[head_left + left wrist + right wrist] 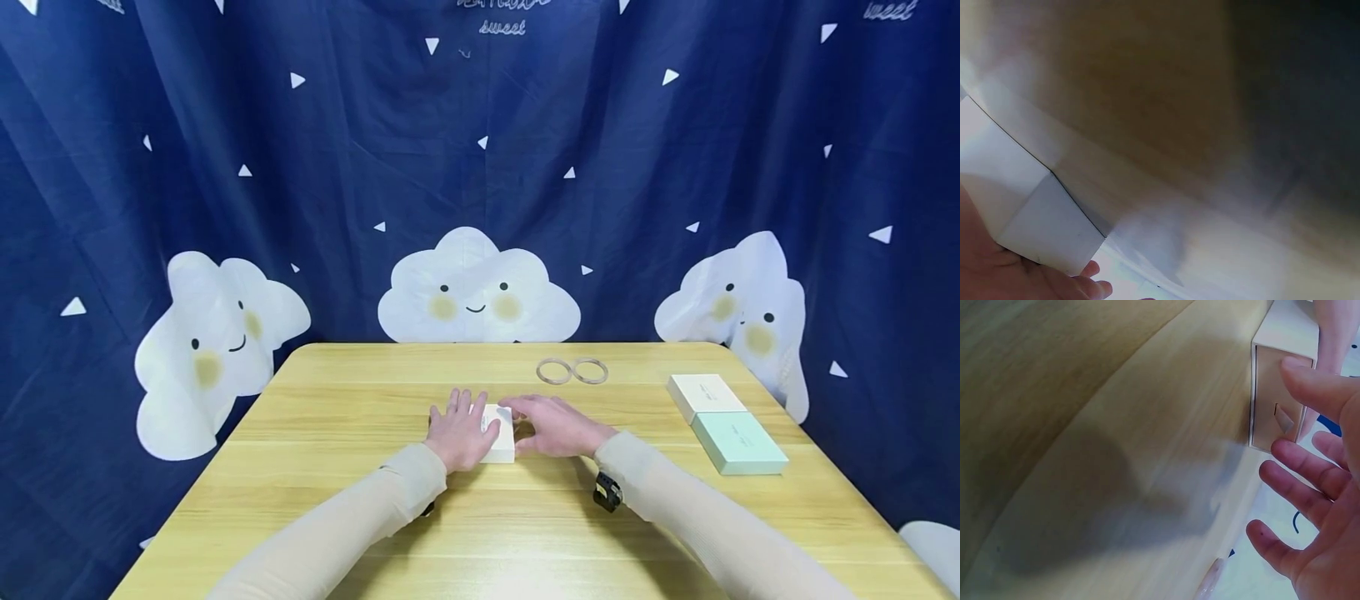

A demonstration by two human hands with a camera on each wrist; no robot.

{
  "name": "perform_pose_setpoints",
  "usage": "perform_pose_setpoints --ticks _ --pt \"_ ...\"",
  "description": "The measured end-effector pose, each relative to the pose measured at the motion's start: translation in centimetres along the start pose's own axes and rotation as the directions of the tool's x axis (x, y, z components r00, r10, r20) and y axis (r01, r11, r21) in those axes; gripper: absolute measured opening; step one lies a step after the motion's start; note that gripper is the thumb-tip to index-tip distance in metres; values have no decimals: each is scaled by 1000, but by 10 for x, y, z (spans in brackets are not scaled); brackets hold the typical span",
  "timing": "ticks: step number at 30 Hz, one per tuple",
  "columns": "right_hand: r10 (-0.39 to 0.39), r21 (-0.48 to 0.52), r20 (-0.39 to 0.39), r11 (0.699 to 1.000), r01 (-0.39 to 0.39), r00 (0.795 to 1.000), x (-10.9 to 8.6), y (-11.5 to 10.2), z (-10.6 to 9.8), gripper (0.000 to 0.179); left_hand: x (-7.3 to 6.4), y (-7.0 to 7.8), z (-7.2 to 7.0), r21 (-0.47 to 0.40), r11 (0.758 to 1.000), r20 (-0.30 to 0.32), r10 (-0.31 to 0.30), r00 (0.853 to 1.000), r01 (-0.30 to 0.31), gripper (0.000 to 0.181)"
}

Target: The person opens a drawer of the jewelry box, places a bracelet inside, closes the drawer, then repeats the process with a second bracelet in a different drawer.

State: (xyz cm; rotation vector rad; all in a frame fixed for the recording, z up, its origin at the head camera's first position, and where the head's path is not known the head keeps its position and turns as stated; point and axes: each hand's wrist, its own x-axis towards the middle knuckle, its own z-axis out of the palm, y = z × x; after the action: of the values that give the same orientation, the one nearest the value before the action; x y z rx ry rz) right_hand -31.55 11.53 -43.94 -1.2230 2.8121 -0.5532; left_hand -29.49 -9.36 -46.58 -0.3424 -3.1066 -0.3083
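A small white drawer-style box [501,427] lies on the wooden table, between my two hands. My left hand [459,435] rests over its left part with the fingers straight and spread, hiding that side. In the left wrist view, the palm and fingers lie against the pale box [1054,225]. My right hand [558,427] is at the right end, its fingers spread and holding nothing. There, the right wrist view shows a beige drawer front [1267,381] with a small pull tab [1284,419]. The right thumb overlaps the upper part of that front, fingertips near its lower edge.
Two thin rings [553,372] lie side by side on the table [360,375] behind the right hand. On the right, a white box [707,392] and a mint-green box [738,442] lie end to end. A dark blue cloud-print curtain [337,183] hangs behind the table.
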Motion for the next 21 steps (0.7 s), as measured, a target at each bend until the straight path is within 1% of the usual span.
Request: perform_pose_setpoints --ticks 6,12,21 --pt "-3 8 -5 1000 3 1000 -2 -4 -3 76 -2 1 -2 -4 1000 -9 2 1000 -2 70" --pt "-1 -36 -2 999 1 1000 -2 -3 -1 74 -3 1 -3 -4 1000 -8 3 1000 -3 71" --pt "30 -112 1 993 -30 1000 -2 -1 0 76 3 -5 3 6 1000 35 6 999 -6 75"
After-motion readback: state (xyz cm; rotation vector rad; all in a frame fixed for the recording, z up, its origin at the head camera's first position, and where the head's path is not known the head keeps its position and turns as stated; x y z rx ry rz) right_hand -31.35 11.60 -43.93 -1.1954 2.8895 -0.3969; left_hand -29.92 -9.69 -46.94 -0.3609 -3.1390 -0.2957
